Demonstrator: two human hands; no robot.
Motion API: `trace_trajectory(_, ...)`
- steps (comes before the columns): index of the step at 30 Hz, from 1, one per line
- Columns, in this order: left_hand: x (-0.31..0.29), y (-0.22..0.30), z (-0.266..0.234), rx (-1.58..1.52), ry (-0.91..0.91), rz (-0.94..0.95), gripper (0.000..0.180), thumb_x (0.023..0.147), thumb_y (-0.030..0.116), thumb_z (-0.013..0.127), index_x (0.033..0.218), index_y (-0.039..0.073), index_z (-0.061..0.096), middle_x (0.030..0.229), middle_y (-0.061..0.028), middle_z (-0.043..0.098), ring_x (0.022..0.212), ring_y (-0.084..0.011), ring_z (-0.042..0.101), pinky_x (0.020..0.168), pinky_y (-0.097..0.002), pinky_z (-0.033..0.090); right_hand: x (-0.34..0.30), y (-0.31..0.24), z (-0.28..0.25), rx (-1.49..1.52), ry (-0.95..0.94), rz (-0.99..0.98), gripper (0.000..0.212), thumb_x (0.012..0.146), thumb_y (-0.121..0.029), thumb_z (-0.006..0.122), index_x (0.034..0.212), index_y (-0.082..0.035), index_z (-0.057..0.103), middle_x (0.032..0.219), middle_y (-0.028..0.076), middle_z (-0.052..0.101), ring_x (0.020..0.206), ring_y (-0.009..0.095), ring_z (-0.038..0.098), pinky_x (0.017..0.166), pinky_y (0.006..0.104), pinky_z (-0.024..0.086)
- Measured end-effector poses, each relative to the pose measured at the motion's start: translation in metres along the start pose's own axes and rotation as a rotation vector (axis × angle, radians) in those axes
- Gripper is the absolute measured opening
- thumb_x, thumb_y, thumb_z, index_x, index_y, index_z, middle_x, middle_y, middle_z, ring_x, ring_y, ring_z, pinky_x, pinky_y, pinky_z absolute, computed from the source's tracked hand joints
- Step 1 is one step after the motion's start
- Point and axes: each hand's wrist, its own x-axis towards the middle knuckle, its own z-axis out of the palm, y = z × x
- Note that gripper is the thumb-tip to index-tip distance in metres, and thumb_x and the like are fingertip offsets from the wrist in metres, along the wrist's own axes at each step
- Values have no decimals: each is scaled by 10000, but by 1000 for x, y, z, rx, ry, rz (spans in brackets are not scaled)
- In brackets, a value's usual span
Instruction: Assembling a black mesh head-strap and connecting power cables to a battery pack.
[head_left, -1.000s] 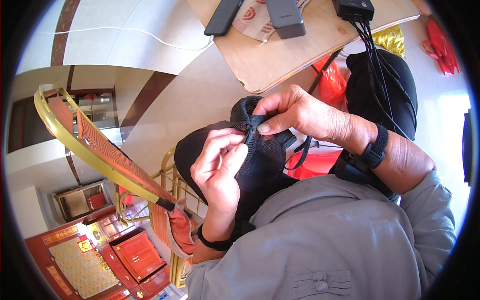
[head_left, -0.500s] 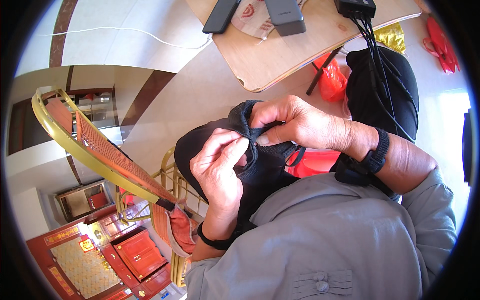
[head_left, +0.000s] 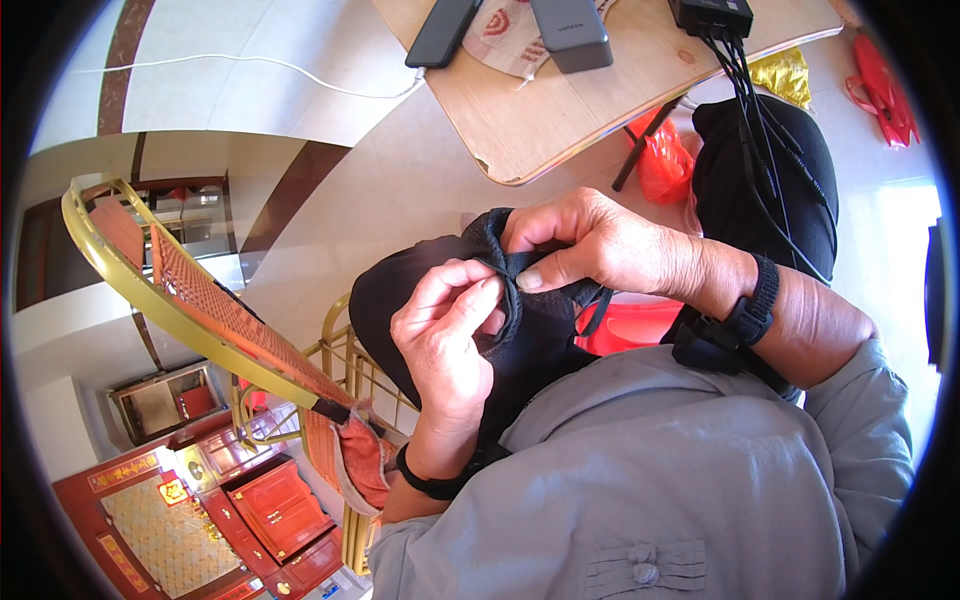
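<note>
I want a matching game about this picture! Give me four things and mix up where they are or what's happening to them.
Things:
1. Black mesh fabric
2. Grey power bank
3. Grey shirt
4. Gold-framed chair

Places and states:
A. Being worn
B. Up on the wooden table
C. Out past the left forearm, on the left
D. Pinched by the left hand and right hand

Right pairs: 1-D, 2-B, 3-A, 4-C
</note>
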Motion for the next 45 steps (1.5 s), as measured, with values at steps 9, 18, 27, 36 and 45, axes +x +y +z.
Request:
trace_trajectory(9,7,11,-9,527,-171,226,215,856,-73,664,1054,7,682,848,-20,549,752,-82,536,663,-210,438,5,-7,-5,-179,13,-100,223,817,-154,701,955,16,660,744,85,641,729,130,571,732,311,478)
trace_trajectory(18,22,-2,-12,726,-155,731,278,749,-31,680,1023,16,692,1238,-175,618,1095,-318,587,902,-390,488,7,-17,-7,-20,-139,-2,148,846,-102,725,936,9,684,734,-33,600,727,56,526,672,244,438)
trace_trajectory(27,21,-11,-21,693,-77,684,156,764,-75,605,911,-43,644,833,-101,665,775,-166,628,759,-273,499,6,-12,3,-472,319,-398,163,780,-115,756,838,-12,644,776,65,620,698,167,603,649,287,469)
trace_trajectory(36,19,-8,-15,612,3,581,95,762,-104,640,839,-59,607,747,-55,601,655,-102,549,615,-224,446,1,-2,23,-806,380,-281,263,743,-236,771,786,-23,623,697,110,588,696,311,632,620,397,496)
trace_trajectory(45,23,5,-33,151,-225,216,163,681,-35,674,825,-107,644,850,-119,636,730,-145,548,696,-245,421,6,-5,8,55,245,23,176,848,13,606,1002,7,691,863,12,681,833,70,611,785,224,487)
